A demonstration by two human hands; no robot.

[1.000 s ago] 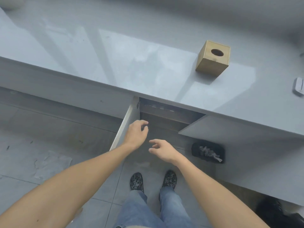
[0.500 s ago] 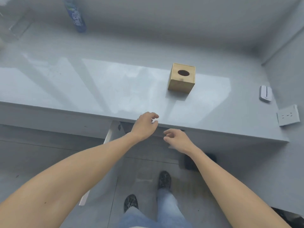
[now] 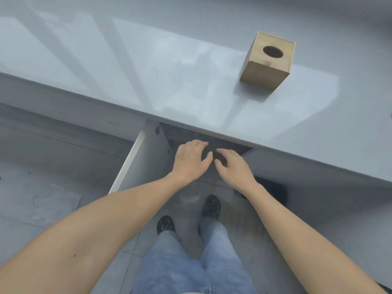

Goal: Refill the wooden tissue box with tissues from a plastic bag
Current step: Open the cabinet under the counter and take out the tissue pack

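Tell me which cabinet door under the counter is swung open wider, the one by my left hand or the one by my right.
The left cabinet door, beside the left hand, juts out toward the floor; the right door is barely ajar.

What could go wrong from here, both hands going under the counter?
1. The left hand and right hand reach into a dark cabinet under the counter; what's inside is hidden, so the grab is likely blind.
2. The open door stands beside the left forearm and could get bumped when pulling out.
3. The tissue box sits far back on the counter, untouched, its hole showing no tissue; refilling needs a reach across.
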